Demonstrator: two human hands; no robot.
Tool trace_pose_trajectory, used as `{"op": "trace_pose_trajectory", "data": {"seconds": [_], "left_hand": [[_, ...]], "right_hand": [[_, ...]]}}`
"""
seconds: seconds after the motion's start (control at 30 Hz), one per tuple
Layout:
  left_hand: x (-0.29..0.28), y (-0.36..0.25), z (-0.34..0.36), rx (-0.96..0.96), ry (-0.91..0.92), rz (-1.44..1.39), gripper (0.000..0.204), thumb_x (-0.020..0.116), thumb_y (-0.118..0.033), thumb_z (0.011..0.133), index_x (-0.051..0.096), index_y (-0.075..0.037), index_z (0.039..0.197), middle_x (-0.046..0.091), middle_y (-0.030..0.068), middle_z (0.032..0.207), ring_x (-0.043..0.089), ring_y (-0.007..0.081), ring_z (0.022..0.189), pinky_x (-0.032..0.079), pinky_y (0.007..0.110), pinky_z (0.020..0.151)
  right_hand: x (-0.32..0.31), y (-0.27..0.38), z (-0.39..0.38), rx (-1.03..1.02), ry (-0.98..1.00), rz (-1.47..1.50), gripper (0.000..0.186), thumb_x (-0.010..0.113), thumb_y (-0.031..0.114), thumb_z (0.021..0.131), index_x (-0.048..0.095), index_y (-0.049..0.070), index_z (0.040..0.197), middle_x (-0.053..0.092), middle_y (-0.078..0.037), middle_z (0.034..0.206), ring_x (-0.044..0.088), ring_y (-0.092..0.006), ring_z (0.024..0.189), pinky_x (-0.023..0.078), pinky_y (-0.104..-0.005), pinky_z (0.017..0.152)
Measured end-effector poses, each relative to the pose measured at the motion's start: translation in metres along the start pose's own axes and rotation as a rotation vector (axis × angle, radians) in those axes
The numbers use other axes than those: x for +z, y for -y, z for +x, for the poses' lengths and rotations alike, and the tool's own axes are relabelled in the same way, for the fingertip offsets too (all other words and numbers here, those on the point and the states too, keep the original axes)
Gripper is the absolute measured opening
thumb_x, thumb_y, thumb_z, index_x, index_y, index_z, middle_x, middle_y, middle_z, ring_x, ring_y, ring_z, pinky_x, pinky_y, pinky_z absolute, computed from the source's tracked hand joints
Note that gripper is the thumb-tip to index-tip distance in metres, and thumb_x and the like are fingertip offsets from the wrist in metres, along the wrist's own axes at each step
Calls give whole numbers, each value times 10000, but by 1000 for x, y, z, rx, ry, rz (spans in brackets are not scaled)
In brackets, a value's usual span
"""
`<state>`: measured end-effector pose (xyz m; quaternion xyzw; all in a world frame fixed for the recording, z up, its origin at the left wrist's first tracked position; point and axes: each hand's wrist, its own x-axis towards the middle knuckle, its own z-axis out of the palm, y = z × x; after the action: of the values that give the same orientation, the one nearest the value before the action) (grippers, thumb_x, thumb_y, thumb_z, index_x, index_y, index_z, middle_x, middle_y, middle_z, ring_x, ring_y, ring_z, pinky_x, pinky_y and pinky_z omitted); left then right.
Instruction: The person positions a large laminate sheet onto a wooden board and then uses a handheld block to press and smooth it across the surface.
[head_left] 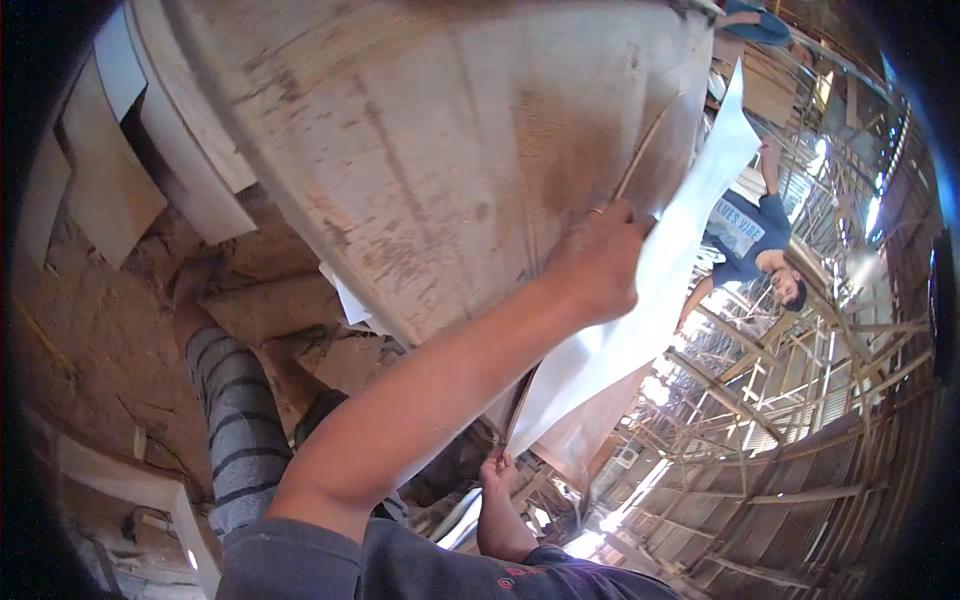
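Along the edge of a broad, stained wooden table (420,130), a large white sheet (610,355) hangs out at a slant between two people. Near worker in a dark shirt, bare-handed. Left hand (600,255): arm stretched out across the table, fingers curled together and clamped on the sheet's near edge, roughly midway along it; a ring shows on one finger. Right hand (497,470): held closer to the body, fingertips pinched together on the sheet's lower corner. Co-worker (745,240), in a dark T-shirt with a pale print, faces across from the far side; one hand at the sheet's upper end, the other near its far edge, contact there too small to judge. Sheet is bent rather than flat, bright along its middle. Thin, pale boards (110,165) stand beyond the table's other edge, overlapping one another. Brown floor (95,310) below, dusty and littered. Legs in grey striped shorts (245,420) show beside the table. Behind the co-worker: pole framework (740,405), daylight coming through gaps.
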<state>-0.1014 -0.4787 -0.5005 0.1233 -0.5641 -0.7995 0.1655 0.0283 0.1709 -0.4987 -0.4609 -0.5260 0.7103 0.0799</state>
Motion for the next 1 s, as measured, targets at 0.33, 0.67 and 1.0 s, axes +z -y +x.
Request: {"op": "trace_pose_trajectory", "data": {"seconds": [0.33,0.67,1.0], "left_hand": [[-5,21,14,92,-104,34,347,775,-237,833,718,74,975,739,249,921,723,348,913,559,395,814],[-1,27,13,-6,-100,135,544,838,-335,850,684,111,1123,737,165,1085,695,272,992,526,375,914],[21,0,3,-18,-105,-253,362,758,-27,895,613,95,1203,658,137,1221,656,237,1119,548,358,960]], "right_hand": [[13,-19,3,-212,97,-34,322,601,-26,963,583,-32,1284,676,-160,1228,675,-290,1114,596,-378,983],[19,-37,-12,-181,-35,174,280,653,-44,924,622,0,1198,689,-113,1174,681,-225,1057,608,-335,942],[29,-42,-22,-83,34,326,262,735,-46,869,636,37,1097,674,-75,1120,678,-199,1016,618,-323,855]]}}
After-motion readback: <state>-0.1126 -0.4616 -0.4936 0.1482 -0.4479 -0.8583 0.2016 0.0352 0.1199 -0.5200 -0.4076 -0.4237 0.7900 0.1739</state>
